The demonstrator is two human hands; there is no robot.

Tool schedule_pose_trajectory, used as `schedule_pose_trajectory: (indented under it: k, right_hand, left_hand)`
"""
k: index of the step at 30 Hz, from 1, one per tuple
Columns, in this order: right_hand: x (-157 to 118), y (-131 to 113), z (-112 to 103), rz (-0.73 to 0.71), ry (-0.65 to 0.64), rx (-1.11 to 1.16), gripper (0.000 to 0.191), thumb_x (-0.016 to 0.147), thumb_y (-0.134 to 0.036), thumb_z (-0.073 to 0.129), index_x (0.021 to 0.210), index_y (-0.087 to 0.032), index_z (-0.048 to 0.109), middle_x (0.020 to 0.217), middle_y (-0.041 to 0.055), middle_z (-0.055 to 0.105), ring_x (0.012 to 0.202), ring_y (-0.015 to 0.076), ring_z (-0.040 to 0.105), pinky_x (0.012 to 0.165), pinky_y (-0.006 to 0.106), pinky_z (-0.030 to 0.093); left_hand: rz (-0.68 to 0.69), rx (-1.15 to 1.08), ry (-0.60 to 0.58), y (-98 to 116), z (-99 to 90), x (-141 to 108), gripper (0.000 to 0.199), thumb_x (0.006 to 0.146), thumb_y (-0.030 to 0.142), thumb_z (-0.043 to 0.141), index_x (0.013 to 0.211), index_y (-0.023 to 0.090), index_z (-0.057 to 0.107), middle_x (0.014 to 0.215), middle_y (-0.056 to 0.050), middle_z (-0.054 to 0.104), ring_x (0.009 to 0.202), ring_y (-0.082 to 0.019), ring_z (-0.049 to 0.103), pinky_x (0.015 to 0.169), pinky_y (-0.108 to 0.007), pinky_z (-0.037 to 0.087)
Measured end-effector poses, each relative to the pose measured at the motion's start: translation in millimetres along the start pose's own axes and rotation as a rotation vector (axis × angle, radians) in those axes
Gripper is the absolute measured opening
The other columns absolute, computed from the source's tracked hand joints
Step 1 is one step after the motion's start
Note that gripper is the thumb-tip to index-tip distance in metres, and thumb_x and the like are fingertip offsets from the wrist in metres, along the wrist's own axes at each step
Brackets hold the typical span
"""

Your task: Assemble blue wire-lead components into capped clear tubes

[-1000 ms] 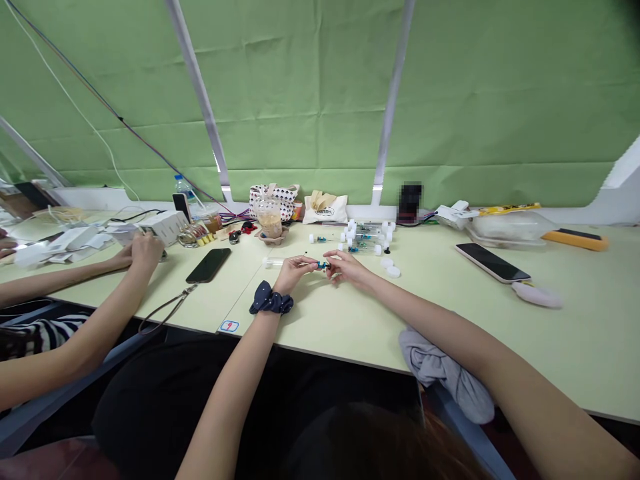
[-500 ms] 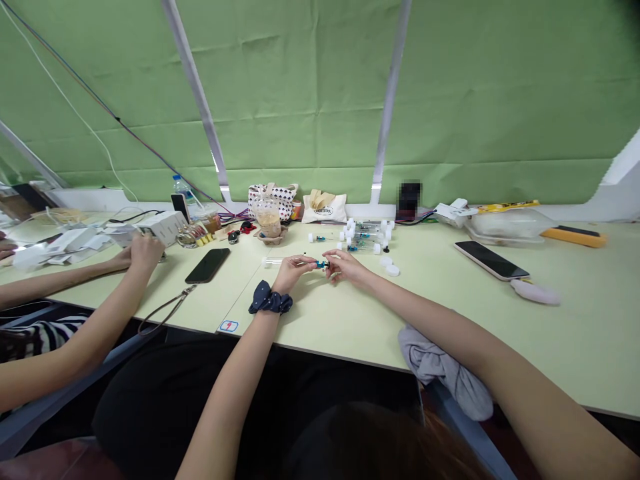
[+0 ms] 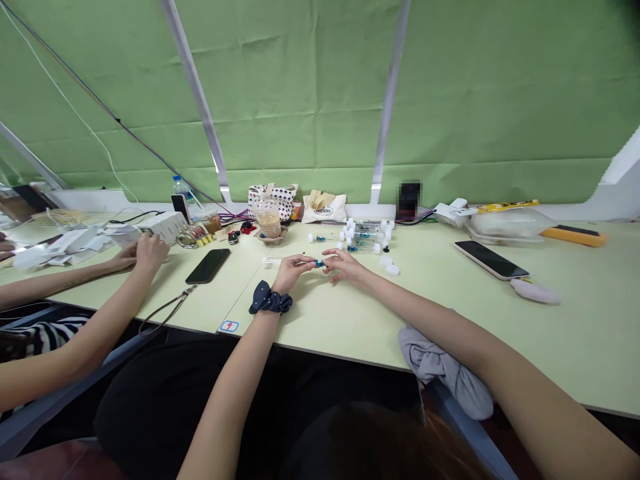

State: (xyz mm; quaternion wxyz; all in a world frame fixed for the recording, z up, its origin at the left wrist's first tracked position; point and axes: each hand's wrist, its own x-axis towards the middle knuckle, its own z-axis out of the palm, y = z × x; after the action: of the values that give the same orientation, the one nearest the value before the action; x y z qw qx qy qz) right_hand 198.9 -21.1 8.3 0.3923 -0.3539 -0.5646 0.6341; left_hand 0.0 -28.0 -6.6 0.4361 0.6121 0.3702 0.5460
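Observation:
My left hand, with a dark scrunchie on its wrist, pinches a small blue part between thumb and fingertips. Facing it from the right, my right hand has its fingers spread around the part's right end; whether it touches the part is too small to tell. Left of my left hand a clear tube lies on the table. Behind my right hand is a pile of clear tubes with white caps and blue pieces inside. Two loose white caps lie beside the pile.
At the left, another person's hands work near white boxes. A phone with a strap lies between us. A drink cup and bags stand at the back. On the right are another phone and a plastic container.
The fingers of my right hand have opened slightly at the blue part, and the dark piece at its right end shows less. The other person's hand has shifted a little right.

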Motion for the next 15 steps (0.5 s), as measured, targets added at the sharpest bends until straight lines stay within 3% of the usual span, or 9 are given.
schedule_pose_trajectory:
  k: [3,9,15]
  right_hand:
    - [0.1,0.8,-2.3,-0.054,-0.013,0.007,0.045,0.067,-0.024,0.075,0.107,-0.024,0.053,0.085,0.0014,0.062,0.077,0.0158,0.063,0.053,0.025,0.055]
    - [3.2,3.5,-2.1,0.01,-0.022,-0.015,0.032,0.083,-0.037,0.058,0.11,-0.022,0.05,0.067,0.0008,0.062,0.061,0.0143,0.061,0.048,0.025,0.052]
    - [1.5,1.6,-1.7,-0.037,-0.026,0.024,0.043,0.07,-0.025,0.072,0.108,-0.023,0.051,0.082,0.0015,0.063,0.074,0.0156,0.063,0.052,0.026,0.055]
  left_hand:
    - [0.011,0.001,-0.002,0.2,0.4,-0.2,0.031,0.059,0.037,0.08,0.079,0.015,0.071,0.087,-0.009,0.071,0.08,-0.02,0.065,0.078,-0.035,0.05]
    - [0.01,0.001,-0.019,1.1,0.8,0.0,0.031,0.059,0.037,0.08,0.079,0.015,0.072,0.086,-0.009,0.071,0.08,-0.02,0.065,0.079,-0.035,0.049]
    - [0.01,0.021,0.0,2.6,0.4,-0.8,0.031,0.059,0.036,0.08,0.079,0.014,0.071,0.086,-0.009,0.071,0.08,-0.02,0.065,0.078,-0.035,0.05]
